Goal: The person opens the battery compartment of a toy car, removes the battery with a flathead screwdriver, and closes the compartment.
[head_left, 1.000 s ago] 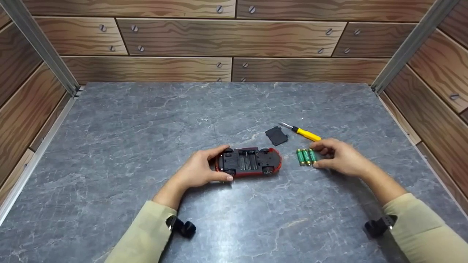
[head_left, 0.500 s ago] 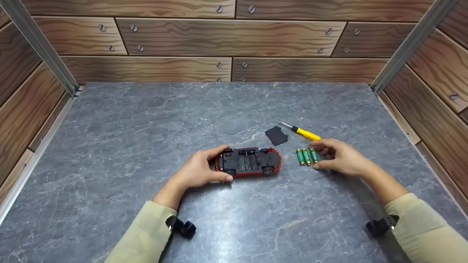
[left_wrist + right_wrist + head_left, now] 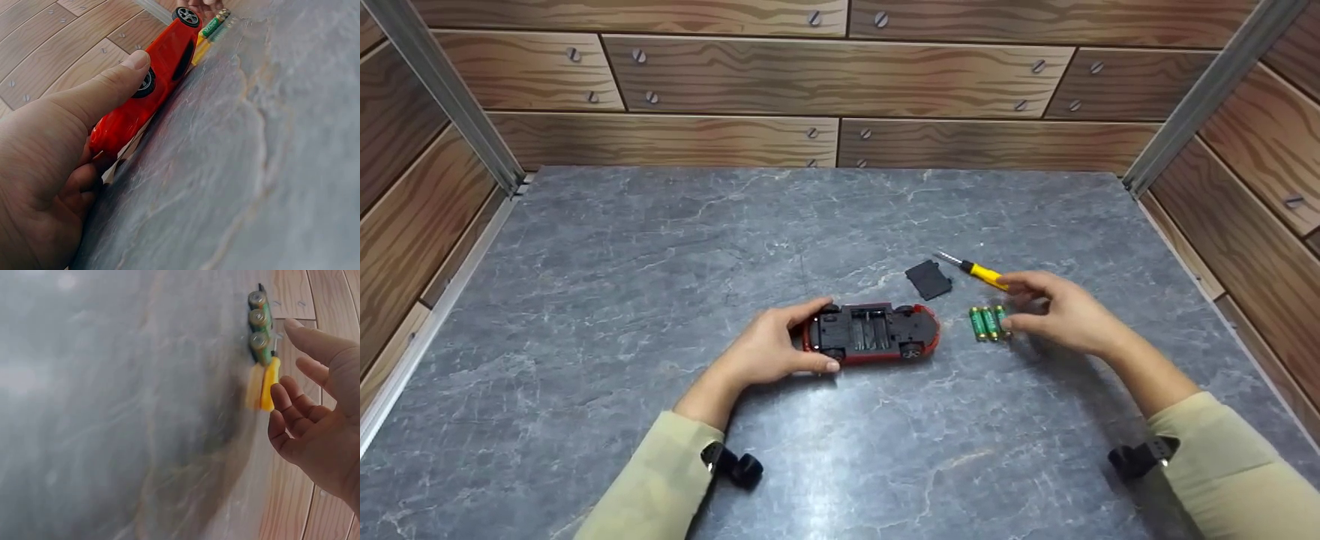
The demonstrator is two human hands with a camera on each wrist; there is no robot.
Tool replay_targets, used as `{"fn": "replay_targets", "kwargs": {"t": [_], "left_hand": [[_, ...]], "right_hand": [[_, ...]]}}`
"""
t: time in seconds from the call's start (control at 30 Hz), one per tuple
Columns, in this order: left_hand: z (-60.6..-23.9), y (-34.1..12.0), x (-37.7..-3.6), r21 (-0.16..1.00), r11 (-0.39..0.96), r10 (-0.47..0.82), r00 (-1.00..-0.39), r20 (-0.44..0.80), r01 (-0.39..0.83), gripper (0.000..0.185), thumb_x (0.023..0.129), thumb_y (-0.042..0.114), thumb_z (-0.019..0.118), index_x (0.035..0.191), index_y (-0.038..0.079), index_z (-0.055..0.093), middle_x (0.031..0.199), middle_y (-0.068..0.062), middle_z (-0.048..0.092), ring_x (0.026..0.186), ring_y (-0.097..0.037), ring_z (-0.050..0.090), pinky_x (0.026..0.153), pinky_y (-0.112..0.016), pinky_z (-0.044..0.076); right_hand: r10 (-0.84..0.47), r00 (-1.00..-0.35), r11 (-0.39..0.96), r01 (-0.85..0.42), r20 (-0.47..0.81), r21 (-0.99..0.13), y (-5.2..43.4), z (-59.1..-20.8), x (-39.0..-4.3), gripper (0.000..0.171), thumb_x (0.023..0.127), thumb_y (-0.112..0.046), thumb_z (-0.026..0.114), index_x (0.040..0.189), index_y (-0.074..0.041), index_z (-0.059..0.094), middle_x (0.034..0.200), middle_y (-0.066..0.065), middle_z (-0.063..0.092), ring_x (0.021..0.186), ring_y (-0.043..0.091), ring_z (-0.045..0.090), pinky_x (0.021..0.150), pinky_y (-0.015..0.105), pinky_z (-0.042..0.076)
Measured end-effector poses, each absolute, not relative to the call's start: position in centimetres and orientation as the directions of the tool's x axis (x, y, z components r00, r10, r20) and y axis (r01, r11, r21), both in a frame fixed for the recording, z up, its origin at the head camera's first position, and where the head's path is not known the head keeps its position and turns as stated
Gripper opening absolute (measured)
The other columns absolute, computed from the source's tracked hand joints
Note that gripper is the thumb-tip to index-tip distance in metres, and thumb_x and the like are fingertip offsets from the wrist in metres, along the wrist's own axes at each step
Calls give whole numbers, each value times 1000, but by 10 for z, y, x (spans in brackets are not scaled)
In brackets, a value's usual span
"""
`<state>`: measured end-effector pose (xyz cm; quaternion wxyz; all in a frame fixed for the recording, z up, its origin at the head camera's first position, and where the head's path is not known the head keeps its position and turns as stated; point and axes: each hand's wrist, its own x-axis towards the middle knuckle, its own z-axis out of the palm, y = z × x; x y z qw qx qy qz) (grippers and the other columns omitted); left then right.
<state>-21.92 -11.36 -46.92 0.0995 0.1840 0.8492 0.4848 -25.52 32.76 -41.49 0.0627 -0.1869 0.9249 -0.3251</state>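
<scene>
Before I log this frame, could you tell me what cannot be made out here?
- Head view: the right hand covers the rear of the screwdriver handle.
- Battery labels: too small in the head view, blurred in the right wrist view.
- Left wrist view: the toy car underside faces away.

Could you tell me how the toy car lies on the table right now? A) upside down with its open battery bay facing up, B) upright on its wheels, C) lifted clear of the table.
A: the red toy car lies belly-up, its battery bay open, steadied by the left hand.
</scene>
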Motion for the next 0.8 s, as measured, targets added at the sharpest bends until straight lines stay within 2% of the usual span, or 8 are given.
{"fn": "replay_targets", "kwargs": {"t": [0.27,0.43,0.67,0.8], "left_hand": [[-469,-115,-219,863,457,409,-912,9,214,103,72,39,99,160,24,49,150,-8,62,120,-22,65,117,-47,41],[-467,-115,-219,862,458,410,-912,11,216,103,72,39,99,160,24,50,149,-9,62,118,-22,65,117,-47,42],[-468,-114,-219,873,429,421,-906,34,232,101,72,36,100,159,20,51,148,-9,63,126,-23,63,120,-46,39],[-469,-113,-219,872,437,421,-907,18,220,103,72,37,99,160,21,49,150,-9,61,123,-23,64,119,-47,39]], "right_hand": [[-415,-908,695,-356,55,-625,294,-410,-269,62,90,-18,88,145,-5,62,136,19,66,117,36,68,100,56,55],[-439,-896,714,-391,64,-581,275,-410,-279,65,89,-17,88,147,-7,61,138,18,63,115,33,68,100,56,54],[-463,-885,750,-420,47,-511,256,-414,-291,75,86,-16,89,153,-9,56,148,15,54,109,30,68,95,53,54],[-475,-880,758,-420,18,-498,251,-418,-298,76,86,-15,89,153,-8,55,150,16,53,107,30,67,96,55,55]]}}
